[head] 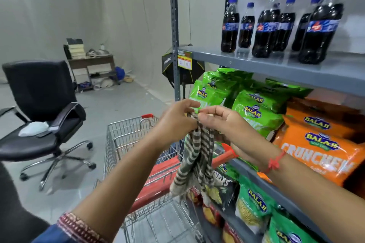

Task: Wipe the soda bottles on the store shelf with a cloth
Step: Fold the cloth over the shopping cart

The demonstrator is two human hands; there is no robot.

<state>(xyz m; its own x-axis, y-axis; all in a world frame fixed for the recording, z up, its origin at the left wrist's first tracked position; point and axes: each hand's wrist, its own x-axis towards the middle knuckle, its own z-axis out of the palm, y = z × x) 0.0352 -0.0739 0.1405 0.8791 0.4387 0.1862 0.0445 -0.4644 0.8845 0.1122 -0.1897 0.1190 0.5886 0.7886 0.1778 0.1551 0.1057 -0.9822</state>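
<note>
Six soda bottles (264, 31) stand on the shelf (296, 69), above my hands. My left hand (177, 122) and right hand (223, 126) meet below that shelf, both pinching the striped cloth (194, 156), which hangs down.

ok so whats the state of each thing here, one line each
cloth: striped, bunched, hanging from both hands
left hand: pinching the cloth's top
right hand: pinching the cloth's top
soda bottles: six, upright, capped, on the upper shelf, untouched
shopping cart: parked beside the shelf
snack bags: sealed, stacked on lower shelves
office chair: unoccupied
</note>
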